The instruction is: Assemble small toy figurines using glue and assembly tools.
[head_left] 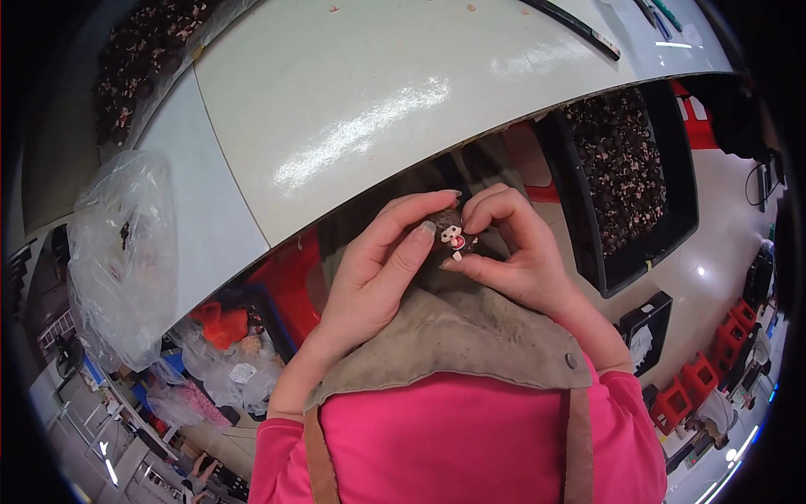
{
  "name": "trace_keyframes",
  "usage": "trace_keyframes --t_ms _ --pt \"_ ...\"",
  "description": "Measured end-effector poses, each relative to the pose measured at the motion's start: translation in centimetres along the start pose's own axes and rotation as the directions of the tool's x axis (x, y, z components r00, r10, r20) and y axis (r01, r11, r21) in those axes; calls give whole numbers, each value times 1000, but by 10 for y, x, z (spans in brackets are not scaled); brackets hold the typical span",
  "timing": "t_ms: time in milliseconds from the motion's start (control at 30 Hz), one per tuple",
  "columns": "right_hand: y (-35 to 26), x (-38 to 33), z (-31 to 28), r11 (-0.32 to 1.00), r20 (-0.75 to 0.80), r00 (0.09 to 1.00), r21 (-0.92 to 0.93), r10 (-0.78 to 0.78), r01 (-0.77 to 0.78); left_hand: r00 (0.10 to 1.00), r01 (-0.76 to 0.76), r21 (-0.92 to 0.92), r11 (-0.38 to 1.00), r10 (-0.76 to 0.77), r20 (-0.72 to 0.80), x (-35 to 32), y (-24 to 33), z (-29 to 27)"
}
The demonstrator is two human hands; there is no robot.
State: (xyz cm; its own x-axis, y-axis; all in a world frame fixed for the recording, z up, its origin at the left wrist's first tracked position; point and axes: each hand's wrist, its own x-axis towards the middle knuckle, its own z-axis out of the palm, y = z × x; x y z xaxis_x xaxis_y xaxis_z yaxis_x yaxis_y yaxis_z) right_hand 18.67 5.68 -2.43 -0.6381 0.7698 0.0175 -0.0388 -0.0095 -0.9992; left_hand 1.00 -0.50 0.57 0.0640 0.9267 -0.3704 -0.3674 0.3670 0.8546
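1. Left hand (374, 269): fingers curled in, thumb and forefinger pressed against the left side of a small dark brown figurine (451, 235); the remaining fingers fold behind it.
2. Right hand (512, 252): fingers bent tightly, fingertips pinching the right side and top of the same figurine; the thumb lies under its lower edge.
3. Small dark brown figurine: held between both hands, just below the near edge of the counter (353, 109) and above the grey-brown apron (453, 336). Its face, with white and red details, is turned toward the camera. Its long axis cannot be told, since the fingers hide most of the body.
4. Counter: pale, glossy, curving across the far half of the view; a thin dark tool (575, 25) lies at its far right.
5. Black tray (625, 168): right of the hands, below the counter edge, filled with many small dark pieces with pale spots.
6. Clear plastic bag (122, 252): crumpled, at the left, resting on the counter's left edge, well apart from both hands.
7. Pink sleeves (462, 445): cover both forearms at the near edge, crossed by brown apron straps.
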Motion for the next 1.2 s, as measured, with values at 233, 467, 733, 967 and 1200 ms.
trace_keyframes --t_ms 233,467,733,967,1200 --pt "-2 0 -2 997 -6 999 -64 -52 51 998 -41 27 999 39 45 1 2 2" --pt "0 3 -4 994 -7 998 -92 -68 67 997 16 -74 997 -10 76 5 3 3" --pt "-21 16 -16 879 39 956 -384 -291 283 995 42 -21 999 -40 87 8 16 7" --pt "-62 36 -61 809 -50 951 -541 -304 231 963 -268 -56 962 269 11 17 60 2" --pt "-98 104 -101 659 -206 919 -749 -337 74 864 -409 290 865 469 -181 51 83 -9"
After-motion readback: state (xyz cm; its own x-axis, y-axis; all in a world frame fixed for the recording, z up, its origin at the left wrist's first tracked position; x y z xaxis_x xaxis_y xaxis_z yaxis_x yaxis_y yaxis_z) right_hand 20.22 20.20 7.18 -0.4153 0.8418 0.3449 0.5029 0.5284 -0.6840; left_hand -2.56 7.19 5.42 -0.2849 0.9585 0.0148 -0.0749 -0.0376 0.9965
